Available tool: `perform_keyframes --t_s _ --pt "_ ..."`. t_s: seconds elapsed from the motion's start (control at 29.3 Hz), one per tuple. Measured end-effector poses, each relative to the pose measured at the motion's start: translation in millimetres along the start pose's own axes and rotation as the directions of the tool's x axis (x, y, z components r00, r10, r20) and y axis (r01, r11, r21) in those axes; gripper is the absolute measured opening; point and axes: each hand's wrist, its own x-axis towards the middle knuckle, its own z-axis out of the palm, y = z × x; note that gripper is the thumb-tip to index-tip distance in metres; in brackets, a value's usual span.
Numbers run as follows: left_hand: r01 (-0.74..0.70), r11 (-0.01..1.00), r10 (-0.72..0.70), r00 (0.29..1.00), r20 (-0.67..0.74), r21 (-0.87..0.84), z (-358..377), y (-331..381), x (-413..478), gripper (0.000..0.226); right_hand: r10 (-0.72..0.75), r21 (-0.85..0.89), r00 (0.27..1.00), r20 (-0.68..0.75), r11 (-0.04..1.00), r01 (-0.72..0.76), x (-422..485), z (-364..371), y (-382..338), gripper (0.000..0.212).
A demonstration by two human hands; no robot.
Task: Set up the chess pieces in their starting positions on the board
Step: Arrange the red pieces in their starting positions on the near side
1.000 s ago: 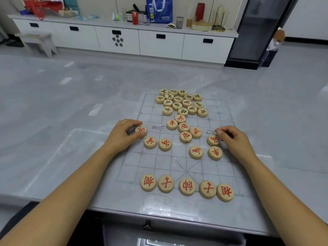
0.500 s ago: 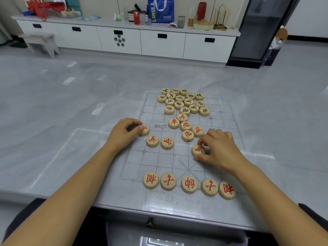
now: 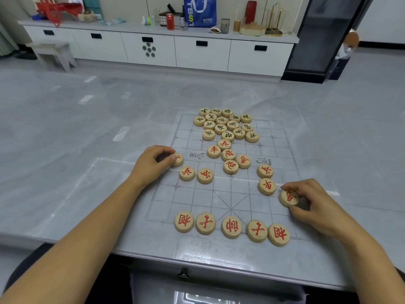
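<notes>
A thin clear board sheet (image 3: 230, 194) with a printed grid lies on the grey table. Several round wooden discs with red characters stand in a row (image 3: 231, 227) along its near edge. More red discs (image 3: 230, 160) lie loose mid-board, and black-lettered discs (image 3: 225, 126) cluster at the far end. My left hand (image 3: 151, 165) pinches a red disc (image 3: 178, 160) at the board's left edge. My right hand (image 3: 315, 202) grips a red disc (image 3: 288, 198) at the right edge, just off the grid, tilted up slightly.
The grey table (image 3: 87, 172) stretches left and far beyond the board; its front edge runs close below the near row. A white cabinet (image 3: 153, 47) with a blue bag (image 3: 200, 12), cans and cups stands at the back. A dark glass door (image 3: 324, 36) is at the right.
My right hand took a red disc from the board's middle and carried it right and nearer, to the right edge. My left hand stayed on its disc.
</notes>
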Motion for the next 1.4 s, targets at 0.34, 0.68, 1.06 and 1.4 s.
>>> perform_keyframes --t_s 0.34,0.68,1.06,1.4 --pt "0.042 0.998 -0.041 0.999 0.006 -0.047 0 4 1 0.014 0.177 -0.072 0.974 -0.14 0.98 -0.188 0 5 -5 0.038" --pt "0.129 0.989 -0.132 0.991 -0.038 -0.074 3 26 16 0.016 0.117 0.015 0.992 -0.046 0.993 -0.116 -1 3 -1 0.044" --pt "-0.031 0.997 0.018 0.986 0.167 0.074 45 73 38 0.021 0.102 0.04 0.992 -0.072 0.994 -0.1 2 4 4 0.034" --pt "-0.325 0.892 0.219 0.919 0.329 0.315 74 107 36 0.037 0.103 0.028 0.993 -0.054 0.994 -0.102 3 3 3 0.034"
